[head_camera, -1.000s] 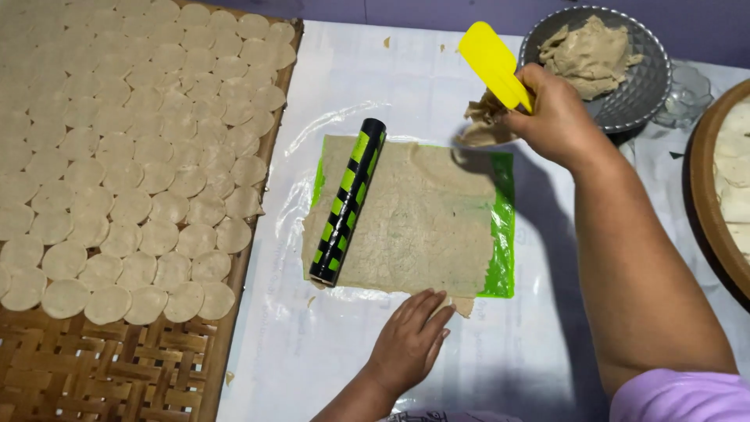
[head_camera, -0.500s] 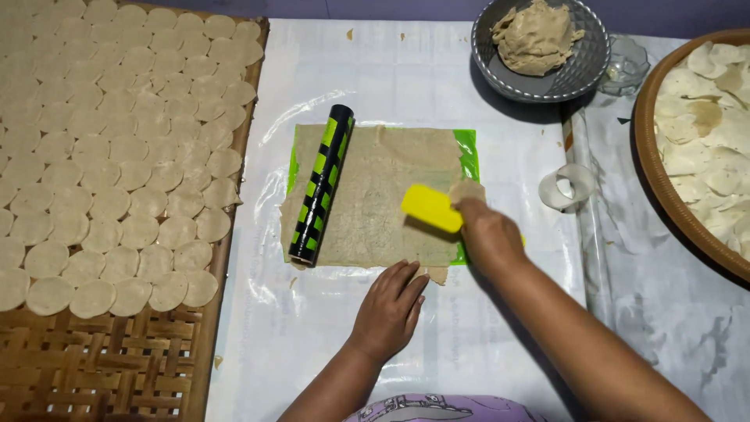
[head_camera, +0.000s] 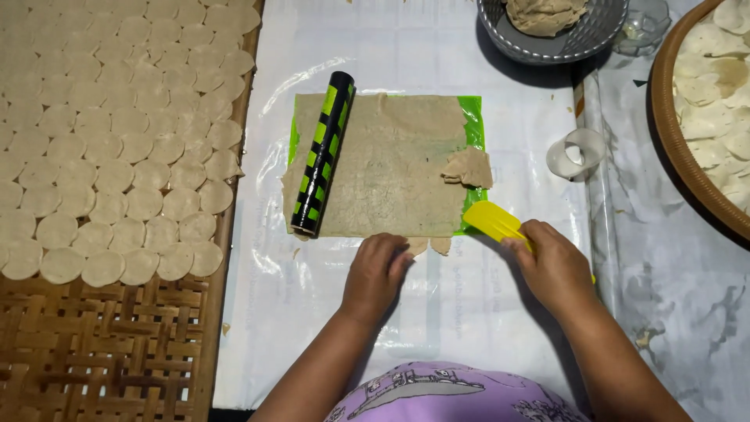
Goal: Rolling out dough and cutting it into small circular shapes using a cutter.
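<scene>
Beside scraper, roller, ring cutter

Yellow scraper at dough sheet's lower right corner, sheet flat, thin

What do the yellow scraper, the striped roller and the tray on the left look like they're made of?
Yellow scraper, held in the right hand: smooth, matte, uniform bright colour, so likely plastic. Striped roller: glossy black and green surface with a sheen; probably a plastic or wrapped tube, core unclear. Tray: interlaced tan strips, looks like woven bamboo or similar cane, unvarnished.
</scene>
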